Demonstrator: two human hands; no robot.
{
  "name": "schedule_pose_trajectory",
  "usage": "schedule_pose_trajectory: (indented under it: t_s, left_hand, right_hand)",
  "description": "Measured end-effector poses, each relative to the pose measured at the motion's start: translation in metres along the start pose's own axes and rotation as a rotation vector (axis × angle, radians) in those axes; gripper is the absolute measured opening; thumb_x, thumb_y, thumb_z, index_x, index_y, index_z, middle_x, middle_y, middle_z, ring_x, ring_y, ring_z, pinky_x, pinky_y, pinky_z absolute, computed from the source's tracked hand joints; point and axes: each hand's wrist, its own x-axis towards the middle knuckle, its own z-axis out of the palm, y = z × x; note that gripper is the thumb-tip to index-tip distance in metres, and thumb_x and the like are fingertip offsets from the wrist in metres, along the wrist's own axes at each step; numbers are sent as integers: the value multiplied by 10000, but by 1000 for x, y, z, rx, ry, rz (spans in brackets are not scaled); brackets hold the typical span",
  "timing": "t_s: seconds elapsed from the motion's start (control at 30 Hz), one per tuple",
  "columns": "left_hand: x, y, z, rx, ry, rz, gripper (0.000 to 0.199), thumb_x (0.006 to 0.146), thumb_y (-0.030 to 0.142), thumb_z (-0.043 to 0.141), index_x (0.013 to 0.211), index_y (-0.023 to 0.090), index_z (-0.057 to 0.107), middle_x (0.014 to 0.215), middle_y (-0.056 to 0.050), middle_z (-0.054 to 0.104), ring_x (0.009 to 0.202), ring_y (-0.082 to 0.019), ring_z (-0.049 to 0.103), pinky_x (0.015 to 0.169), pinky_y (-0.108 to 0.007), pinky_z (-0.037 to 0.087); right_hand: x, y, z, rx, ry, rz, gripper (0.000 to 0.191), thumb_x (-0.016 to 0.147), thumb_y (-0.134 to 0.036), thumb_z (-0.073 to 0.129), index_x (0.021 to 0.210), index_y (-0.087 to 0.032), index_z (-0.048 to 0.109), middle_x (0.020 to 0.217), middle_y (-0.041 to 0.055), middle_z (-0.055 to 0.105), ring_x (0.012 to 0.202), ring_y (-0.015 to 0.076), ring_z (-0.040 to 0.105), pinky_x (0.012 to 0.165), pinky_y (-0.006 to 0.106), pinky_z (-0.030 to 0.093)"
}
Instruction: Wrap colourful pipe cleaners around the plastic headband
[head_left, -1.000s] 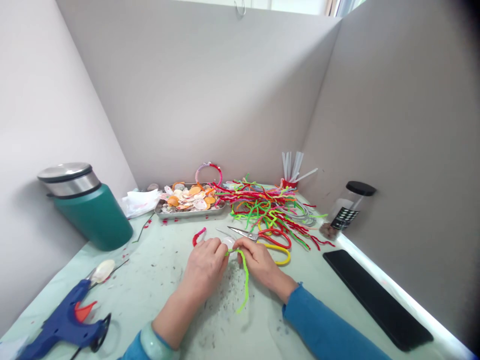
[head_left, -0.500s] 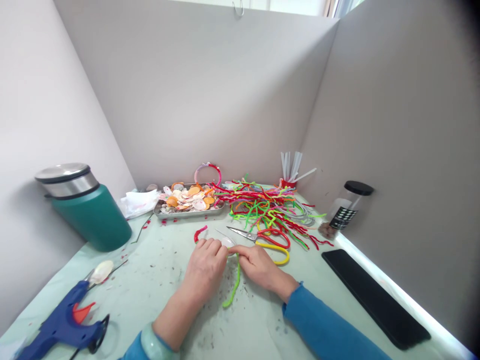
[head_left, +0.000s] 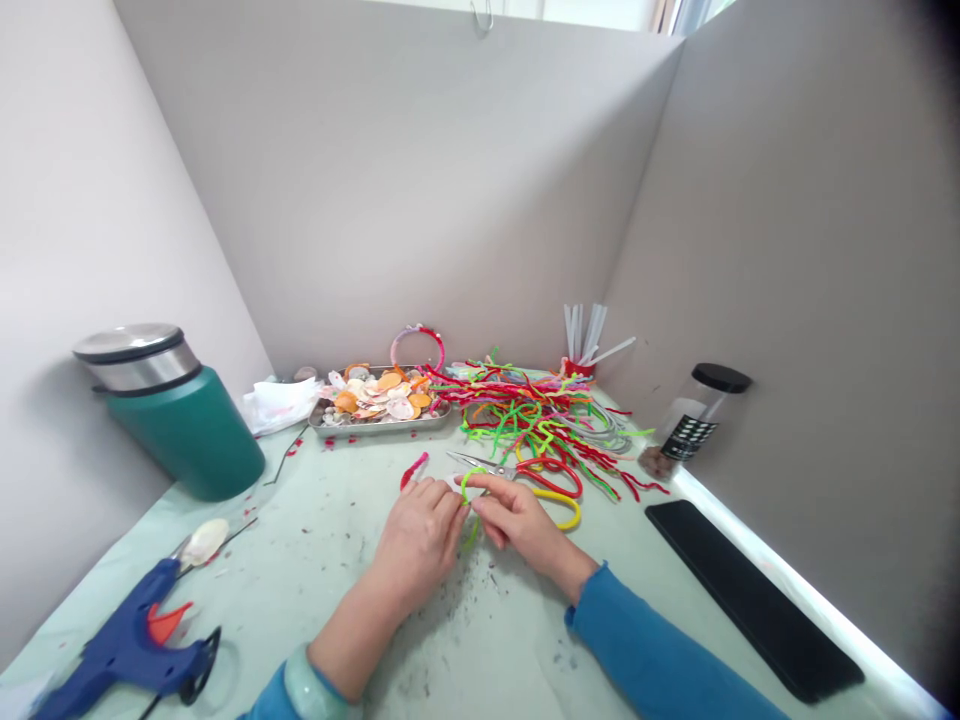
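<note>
My left hand (head_left: 424, 530) is closed, palm down, around a piece whose pink-red fuzzy end (head_left: 414, 470) sticks out past the knuckles; the rest of it is hidden by the fingers. A lime green pipe cleaner (head_left: 466, 484) loops up between the two hands, and its tail hangs below the fingertips. My right hand (head_left: 517, 515) pinches this green pipe cleaner, with the index finger stretched along the loop. Just behind the right hand lie scissors (head_left: 551, 478) with one red and one yellow handle, blades partly apart and pointing left.
Behind the hands stand a metal tray (head_left: 382, 430) of shells and a heap of colourful pipe cleaners (head_left: 525, 405). A pink-wrapped ring (head_left: 418, 347) leans there. Left are a green bottle (head_left: 184, 430) and a blue glue gun (head_left: 127, 640); right, a jar (head_left: 690, 425) and a black slab (head_left: 750, 600).
The green pipe cleaner's tail, which hung long toward me, now forms a raised loop between my hands. My left hand has shifted slightly right, and the right fingers have changed their hold.
</note>
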Motion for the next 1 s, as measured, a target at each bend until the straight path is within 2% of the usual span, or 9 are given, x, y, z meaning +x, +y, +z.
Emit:
schedule_pose_trajectory:
  t_s: [0.2,0.37,0.63,0.83,1.0]
  left_hand:
    - [0,-2,3,41,-8,-30,226,885,208,403,791,177,606,729,-56,582,722,-180,541,659,-316,421]
    - [-1,-3,4,71,-37,-132,226,890,223,397,780,179,589,711,-46,604,676,-186,567,610,-304,420]
    - [-4,-7,9,-118,11,-287,131,879,210,395,852,187,521,730,-34,623,687,-181,612,598,-275,437]
    - [-3,-5,5,-259,40,-314,137,876,217,376,834,194,504,723,-27,595,683,-176,600,592,-269,436]
    - [-2,-2,0,-321,68,-290,116,853,232,404,795,200,499,697,-8,568,656,-166,576,570,-261,408]
  right_hand:
    - [1,-1,1,50,47,-38,244,791,-358,572,859,-135,644,421,-88,398,368,50,313,401,182,249]
    - [1,-2,4,54,37,-39,258,797,-387,573,834,-137,627,424,-86,409,377,50,322,412,183,265]
    - [4,2,6,48,112,-17,237,797,-378,576,808,-143,602,417,-87,409,380,58,323,410,184,264]
    - [7,5,7,10,195,-19,221,773,-370,591,774,-149,578,405,-88,416,373,69,352,411,190,281]
    - [6,4,7,-29,184,-13,212,784,-355,574,774,-144,586,406,-80,422,379,76,363,407,193,274]
